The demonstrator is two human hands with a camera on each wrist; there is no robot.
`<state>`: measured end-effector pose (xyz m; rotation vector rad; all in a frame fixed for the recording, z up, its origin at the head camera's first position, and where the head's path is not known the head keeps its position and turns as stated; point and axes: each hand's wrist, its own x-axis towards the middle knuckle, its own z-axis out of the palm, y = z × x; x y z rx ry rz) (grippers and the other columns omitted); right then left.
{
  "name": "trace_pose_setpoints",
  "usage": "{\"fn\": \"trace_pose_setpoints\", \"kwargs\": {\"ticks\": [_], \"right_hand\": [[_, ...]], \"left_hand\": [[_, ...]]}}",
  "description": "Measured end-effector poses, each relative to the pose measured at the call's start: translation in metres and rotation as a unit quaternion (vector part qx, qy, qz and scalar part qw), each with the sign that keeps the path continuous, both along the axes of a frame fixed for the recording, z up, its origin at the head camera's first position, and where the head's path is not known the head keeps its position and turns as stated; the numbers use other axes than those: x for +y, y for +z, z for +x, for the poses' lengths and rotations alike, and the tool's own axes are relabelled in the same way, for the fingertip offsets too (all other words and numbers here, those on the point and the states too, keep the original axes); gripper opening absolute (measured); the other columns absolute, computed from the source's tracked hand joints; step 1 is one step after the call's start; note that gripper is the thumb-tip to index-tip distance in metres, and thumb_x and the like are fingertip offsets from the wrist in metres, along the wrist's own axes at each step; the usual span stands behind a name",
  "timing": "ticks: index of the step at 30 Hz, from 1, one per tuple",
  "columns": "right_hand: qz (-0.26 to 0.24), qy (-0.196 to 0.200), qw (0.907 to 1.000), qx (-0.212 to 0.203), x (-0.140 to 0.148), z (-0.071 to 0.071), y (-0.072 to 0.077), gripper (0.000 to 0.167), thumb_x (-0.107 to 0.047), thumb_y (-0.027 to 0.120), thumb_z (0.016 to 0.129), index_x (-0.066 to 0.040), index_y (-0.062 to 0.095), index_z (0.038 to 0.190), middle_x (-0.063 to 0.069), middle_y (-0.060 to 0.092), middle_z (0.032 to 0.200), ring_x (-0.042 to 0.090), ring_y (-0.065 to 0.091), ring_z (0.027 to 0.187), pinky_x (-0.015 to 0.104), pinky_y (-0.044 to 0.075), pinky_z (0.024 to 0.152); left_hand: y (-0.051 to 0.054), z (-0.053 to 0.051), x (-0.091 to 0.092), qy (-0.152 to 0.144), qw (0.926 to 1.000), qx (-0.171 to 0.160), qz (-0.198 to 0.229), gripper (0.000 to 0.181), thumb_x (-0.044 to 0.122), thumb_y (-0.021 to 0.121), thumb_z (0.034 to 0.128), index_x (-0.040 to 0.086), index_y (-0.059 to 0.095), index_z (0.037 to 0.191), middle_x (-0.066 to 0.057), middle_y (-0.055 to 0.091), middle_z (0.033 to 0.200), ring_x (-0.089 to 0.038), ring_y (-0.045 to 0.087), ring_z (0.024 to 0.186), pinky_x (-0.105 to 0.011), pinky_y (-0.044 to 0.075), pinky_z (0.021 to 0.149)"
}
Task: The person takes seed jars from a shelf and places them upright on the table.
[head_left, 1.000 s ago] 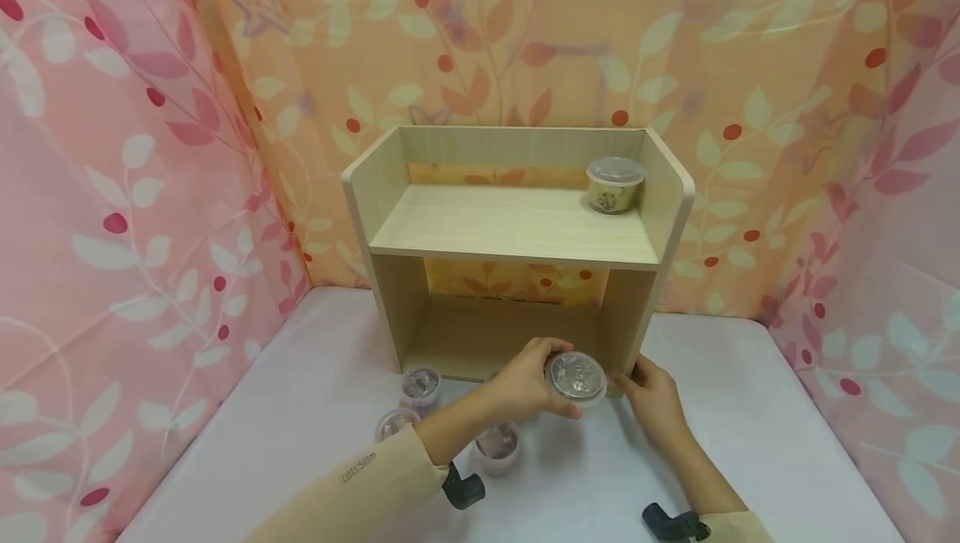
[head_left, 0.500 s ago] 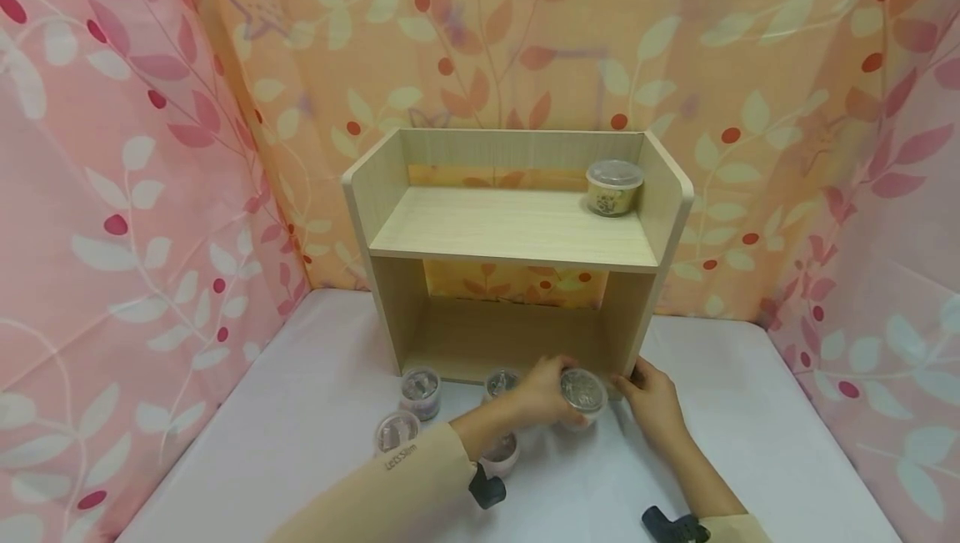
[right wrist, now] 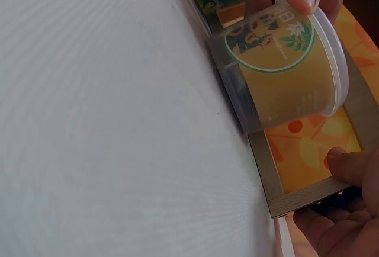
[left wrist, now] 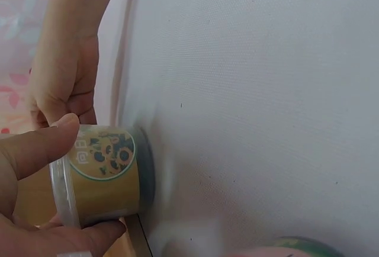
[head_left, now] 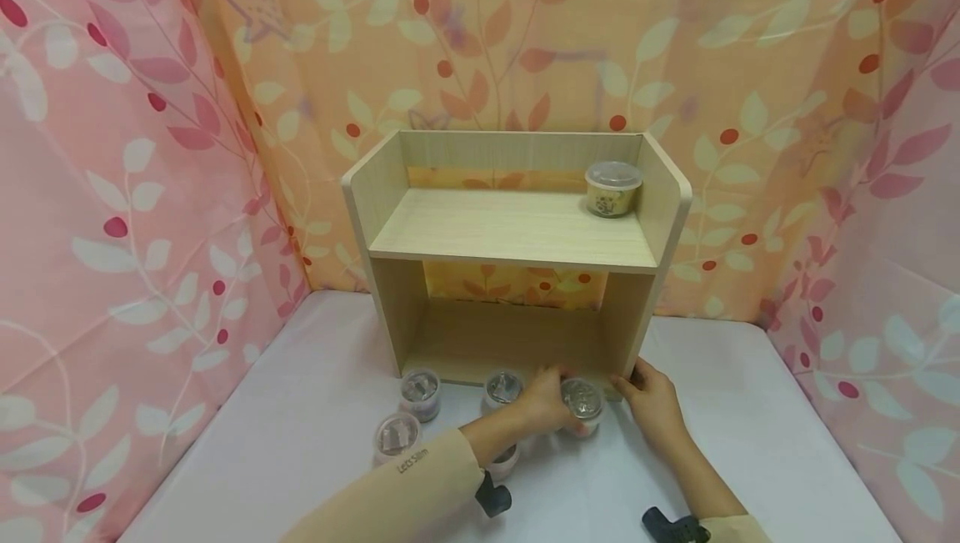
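My left hand (head_left: 551, 404) grips a round clear-lidded plastic tub (head_left: 583, 399) in front of the shelf's lower right corner. In the right wrist view this tub (right wrist: 284, 85) shows yellow contents and a printed round label; thumb and fingers hold it near the lid. Its base is at the tabletop or barely above it; I cannot tell which. My right hand (head_left: 654, 405) holds the right side panel of the small wooden shelf (head_left: 513, 230) at its lower front corner, thumb on one side and fingers on the other.
Several similar tubs stand on the white table (head_left: 247, 443): one tub (head_left: 421, 394) at left, another (head_left: 397, 436) nearer, a third (head_left: 502, 389) beside my left hand. One lies partly under my forearm. A yellow tub (head_left: 612, 189) sits on the upper shelf, right end. Floral cloth (head_left: 510, 34) hangs behind.
My left hand has lowered the tub towards the table and slightly right, uncovering the tub behind its wrist. My right hand stays on the shelf panel.
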<state>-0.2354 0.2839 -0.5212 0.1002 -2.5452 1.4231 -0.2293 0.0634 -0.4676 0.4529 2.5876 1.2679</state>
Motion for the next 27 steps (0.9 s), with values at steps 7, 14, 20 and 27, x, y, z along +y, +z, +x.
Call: {"fn": "trace_pose_setpoints", "kwargs": {"ticks": [7, 14, 20, 27], "right_hand": [[0.001, -0.004, 1.0, 0.005, 0.0, -0.003, 0.001, 0.05, -0.014, 0.069, 0.099, 0.004, 0.054, 0.142, 0.026, 0.066, 0.13, 0.042, 0.066, 0.119, 0.041, 0.059, 0.093], [0.01, -0.007, 0.9999, 0.004, 0.001, -0.002, 0.001, 0.048, -0.019, 0.069, 0.099, 0.002, 0.056, 0.141, 0.024, 0.067, 0.129, 0.04, 0.067, 0.118, 0.043, 0.059, 0.093], [-0.001, 0.001, 1.0, 0.0, 0.001, 0.001, 0.0, 0.052, -0.022, 0.067, 0.101, 0.001, 0.052, 0.145, 0.024, 0.065, 0.133, 0.041, 0.065, 0.121, 0.047, 0.057, 0.096], [-0.013, 0.004, 0.9999, -0.002, 0.001, 0.001, -0.001, 0.055, -0.021, 0.066, 0.101, 0.003, 0.049, 0.148, 0.025, 0.063, 0.136, 0.041, 0.063, 0.125, 0.043, 0.057, 0.097]], "left_hand": [[-0.005, -0.003, 0.004, -0.005, 0.9999, 0.013, -0.01, 0.088, 0.009, 0.099, 0.0604, 0.006, 0.055, 0.137, -0.009, 0.057, 0.122, -0.026, 0.06, 0.112, -0.04, 0.049, 0.103], [0.013, 0.008, 0.002, -0.023, 0.9972, 0.051, -0.049, 0.102, 0.019, 0.1, 0.0633, 0.004, 0.046, 0.148, -0.016, 0.052, 0.138, -0.03, 0.058, 0.124, -0.04, 0.051, 0.105], [0.08, 0.031, -0.009, -0.091, 0.9932, 0.063, -0.034, 0.099, 0.032, 0.094, 0.0742, 0.013, 0.041, 0.155, -0.006, 0.046, 0.152, -0.02, 0.052, 0.136, -0.034, 0.048, 0.109], [0.183, 0.043, -0.032, -0.184, 0.9796, 0.027, 0.076, 0.087, 0.025, 0.088, 0.0827, 0.014, 0.041, 0.155, 0.0, 0.048, 0.155, -0.013, 0.046, 0.141, -0.025, 0.041, 0.114]]}}
